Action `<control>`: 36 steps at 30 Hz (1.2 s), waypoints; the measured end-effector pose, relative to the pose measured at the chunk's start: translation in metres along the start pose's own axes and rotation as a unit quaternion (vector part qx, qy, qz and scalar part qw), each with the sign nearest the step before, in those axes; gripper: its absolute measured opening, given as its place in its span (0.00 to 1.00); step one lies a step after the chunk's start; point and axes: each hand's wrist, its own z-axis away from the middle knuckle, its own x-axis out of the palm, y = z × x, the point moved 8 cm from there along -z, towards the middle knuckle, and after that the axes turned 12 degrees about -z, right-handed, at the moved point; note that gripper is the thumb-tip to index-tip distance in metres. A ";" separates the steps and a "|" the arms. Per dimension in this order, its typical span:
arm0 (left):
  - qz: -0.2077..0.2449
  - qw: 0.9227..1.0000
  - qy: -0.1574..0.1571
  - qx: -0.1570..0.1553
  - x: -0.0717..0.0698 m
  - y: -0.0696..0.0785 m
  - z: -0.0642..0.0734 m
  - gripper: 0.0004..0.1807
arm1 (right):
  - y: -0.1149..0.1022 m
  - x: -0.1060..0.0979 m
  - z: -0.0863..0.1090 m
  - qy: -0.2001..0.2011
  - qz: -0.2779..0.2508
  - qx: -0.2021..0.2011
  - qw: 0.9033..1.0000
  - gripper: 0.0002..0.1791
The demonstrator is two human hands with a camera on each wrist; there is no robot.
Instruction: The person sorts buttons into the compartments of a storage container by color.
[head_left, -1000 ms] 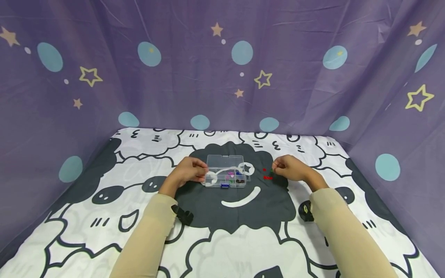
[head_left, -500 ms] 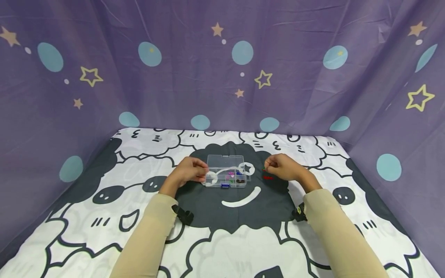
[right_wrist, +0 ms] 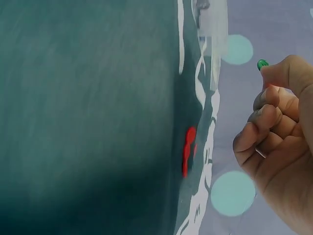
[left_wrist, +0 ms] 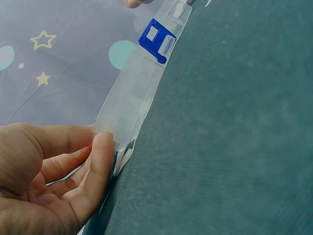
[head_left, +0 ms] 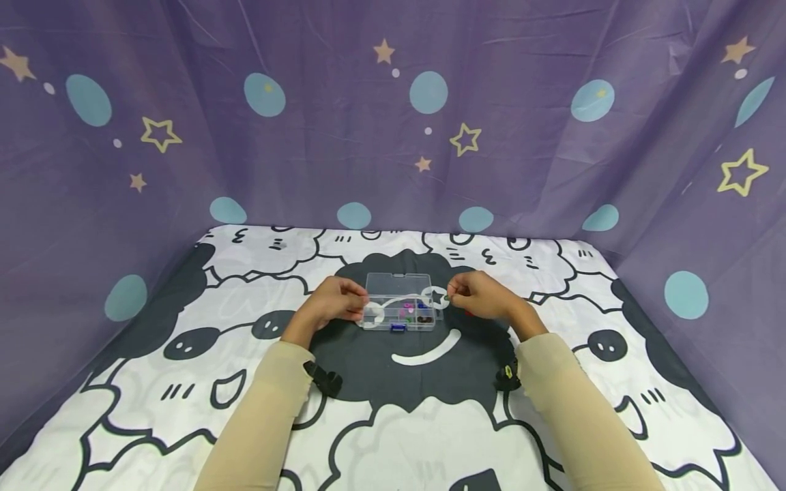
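A clear plastic compartment box [head_left: 374, 324] lies on the dark patch of the cloth, its lid [head_left: 399, 285] raised at the back and a blue latch [left_wrist: 157, 40] on its front. Pink, blue, green and dark small pieces sit in its right-hand compartments. My left hand [head_left: 334, 300] holds the box by its left end between thumb and fingers. Just right of the box, my right hand [head_left: 482, 294] is raised and pinches a small green button [right_wrist: 262, 64] between thumb and forefinger; its other fingers are curled.
Several red buttons [right_wrist: 188, 152] lie on the cloth to the right of the box, mostly hidden behind my right hand in the head view. The cartoon-sheep cloth [head_left: 424, 443] covers the table, and a purple curtain [head_left: 344, 170] stands behind and at both sides.
My right hand has moved left with the green button, from beyond the red buttons to close beside the box. My left hand and the box have stayed in place.
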 end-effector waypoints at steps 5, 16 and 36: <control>0.001 1.000 -0.001 0.003 0.000 0.001 -0.001 0.13 | -0.008 0.009 -0.005 -0.006 -0.003 -0.020 1.000 0.05; -0.003 1.000 -0.002 0.001 0.000 0.000 -0.001 0.12 | -0.021 0.030 -0.017 -0.019 0.021 -0.044 0.999 0.04; 0.002 1.000 -0.002 0.009 -0.001 0.004 0.004 0.13 | -0.031 0.059 -0.031 -0.054 0.060 -0.047 0.996 0.05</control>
